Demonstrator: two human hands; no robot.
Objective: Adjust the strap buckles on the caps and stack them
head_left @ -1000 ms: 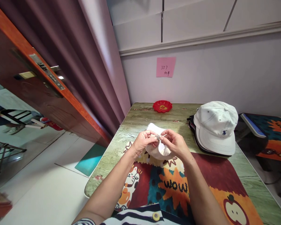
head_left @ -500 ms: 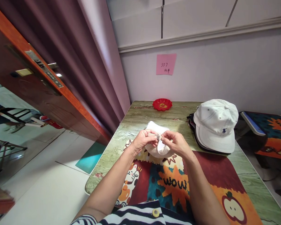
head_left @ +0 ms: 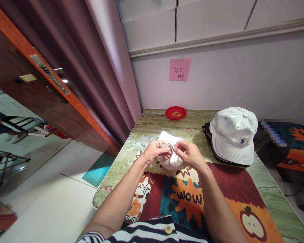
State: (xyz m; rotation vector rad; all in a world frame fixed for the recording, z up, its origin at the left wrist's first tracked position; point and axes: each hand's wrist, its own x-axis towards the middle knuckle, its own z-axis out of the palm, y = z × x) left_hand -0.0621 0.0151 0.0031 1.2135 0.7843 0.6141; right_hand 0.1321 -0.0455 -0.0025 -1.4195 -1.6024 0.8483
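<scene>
A white cap lies on the table in front of me, its brim toward the wall and its back opening toward me. At that opening, my left hand pinches one end of the cap's strap. From the other side, my right hand grips the strap beside a small metal buckle. My fingers hide part of the buckle, so whether the strap runs through it I cannot tell. Both hands are closed, close together above the crown.
A stack of caps, white on top and dark below, stands to the right. A red scalloped dish sits at the table's far edge. Under my arms lies a colourful mat. At left are a wooden door and a purple curtain.
Both hands keep their grip on the strap, with only slight finger movement at the buckle. The cap stays in place.
</scene>
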